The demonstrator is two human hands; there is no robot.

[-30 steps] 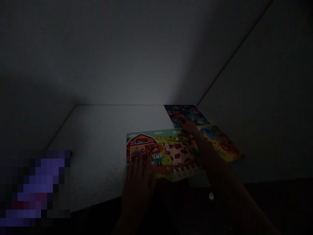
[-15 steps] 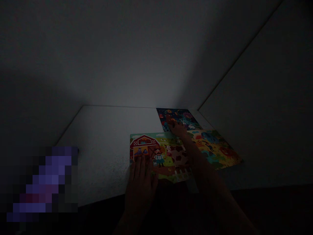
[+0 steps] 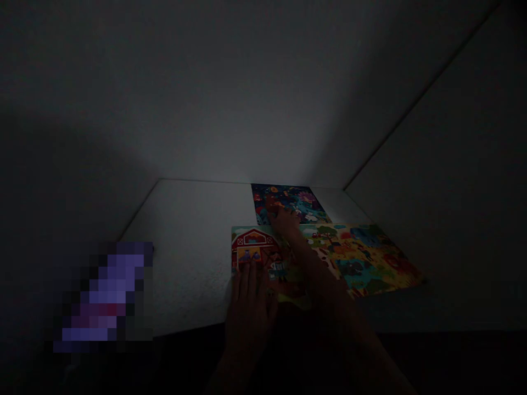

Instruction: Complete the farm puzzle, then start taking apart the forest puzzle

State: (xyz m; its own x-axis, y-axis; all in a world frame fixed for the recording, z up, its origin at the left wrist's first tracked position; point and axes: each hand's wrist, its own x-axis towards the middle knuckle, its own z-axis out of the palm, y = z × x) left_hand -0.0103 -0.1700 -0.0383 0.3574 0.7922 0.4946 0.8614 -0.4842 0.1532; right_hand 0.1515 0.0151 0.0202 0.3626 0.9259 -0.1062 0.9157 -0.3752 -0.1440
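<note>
In the dim head view, my left hand lies flat, its fingers spread over the left part of a farm picture board with a red barn and a farmer. My right arm reaches across this board. With fingers partly stretched out, my right hand rests on the left front part of a dark blue picture board full of colourful figures. A yellow savanna picture board adjoins the farm board on the right. My forearm covers part of the farm board.
The boards lie on a white tabletop that meets a pale wall at the back. Another wall rises on the right. A pixelated purple patch hides something at the left.
The dark blue board has slid left along the back of the other boards, with my right hand on it. My left hand stays on the farm board. The view has shifted slightly.
</note>
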